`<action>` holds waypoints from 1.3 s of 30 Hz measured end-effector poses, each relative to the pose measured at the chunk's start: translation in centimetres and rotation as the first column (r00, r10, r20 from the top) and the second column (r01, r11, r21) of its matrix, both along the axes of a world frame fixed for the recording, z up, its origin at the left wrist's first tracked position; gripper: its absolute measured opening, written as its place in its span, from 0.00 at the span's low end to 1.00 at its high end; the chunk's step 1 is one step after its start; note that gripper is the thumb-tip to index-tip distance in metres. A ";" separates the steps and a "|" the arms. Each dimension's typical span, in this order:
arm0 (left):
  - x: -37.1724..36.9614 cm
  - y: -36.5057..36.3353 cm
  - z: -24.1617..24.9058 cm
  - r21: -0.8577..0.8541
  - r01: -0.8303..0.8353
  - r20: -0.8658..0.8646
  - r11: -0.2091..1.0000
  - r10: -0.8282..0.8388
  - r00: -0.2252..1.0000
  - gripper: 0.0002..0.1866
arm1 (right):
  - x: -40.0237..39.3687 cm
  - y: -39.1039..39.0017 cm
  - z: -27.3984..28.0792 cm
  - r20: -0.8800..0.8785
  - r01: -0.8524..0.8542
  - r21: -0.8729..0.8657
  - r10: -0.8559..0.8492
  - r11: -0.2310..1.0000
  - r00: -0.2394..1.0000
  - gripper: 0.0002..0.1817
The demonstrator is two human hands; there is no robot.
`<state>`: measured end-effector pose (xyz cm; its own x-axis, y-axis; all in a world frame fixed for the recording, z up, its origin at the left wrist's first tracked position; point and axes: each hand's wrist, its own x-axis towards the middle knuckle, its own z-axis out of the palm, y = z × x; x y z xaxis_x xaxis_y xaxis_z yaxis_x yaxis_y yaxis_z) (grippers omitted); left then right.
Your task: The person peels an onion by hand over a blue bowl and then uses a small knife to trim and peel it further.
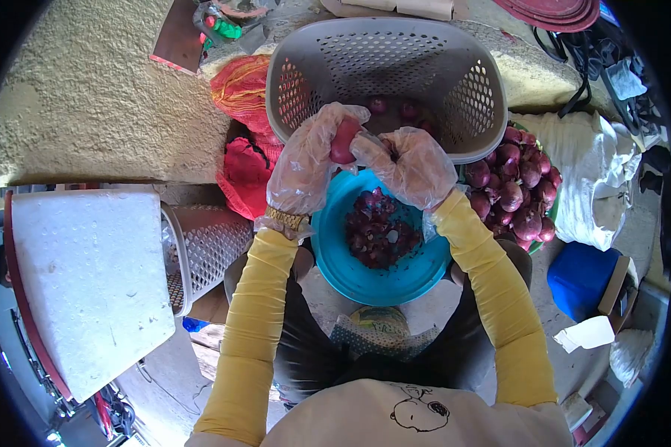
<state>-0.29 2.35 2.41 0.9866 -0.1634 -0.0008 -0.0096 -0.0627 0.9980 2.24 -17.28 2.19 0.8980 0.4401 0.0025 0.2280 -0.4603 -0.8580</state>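
Observation:
My left hand, in a clear plastic glove, is closed around a red onion above the near rim of the grey basket. Against the onion's right side are the fingertips of my gloved right hand, curled together; I cannot tell what they grip. Directly below both hands sits a blue basin, with dark red onion skins in its bottom. A few onions lie inside the grey perforated basket just beyond my hands.
Whole red onions are heaped at the right, beside a white sack. A red mesh bag lies left of the basket. Further left are a white foam board and another perforated basket. A blue container stands at lower right.

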 end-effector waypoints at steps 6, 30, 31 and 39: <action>0.1 0.2 -0.1 0.045 -0.046 0.021 0.998 0.045 0.999 0.34 | -0.5 0.6 -1.3 0.361 -0.102 -0.089 0.127 0.991 0.924 0.31; 0.7 -0.4 -1.1 -0.034 -0.045 0.070 0.998 0.047 0.996 0.21 | -0.2 0.4 -0.3 0.063 0.084 0.070 -0.088 0.994 0.994 0.34; 0.7 -0.1 -0.8 -0.033 -0.046 0.069 0.998 0.048 0.996 0.21 | -0.2 0.4 -0.3 0.062 0.084 0.071 -0.088 0.994 0.994 0.34; 0.4 -0.1 -1.3 -0.101 -0.020 0.058 0.995 0.026 0.998 0.17 | -0.1 0.4 -0.4 0.108 0.089 0.062 -0.096 0.994 0.989 0.35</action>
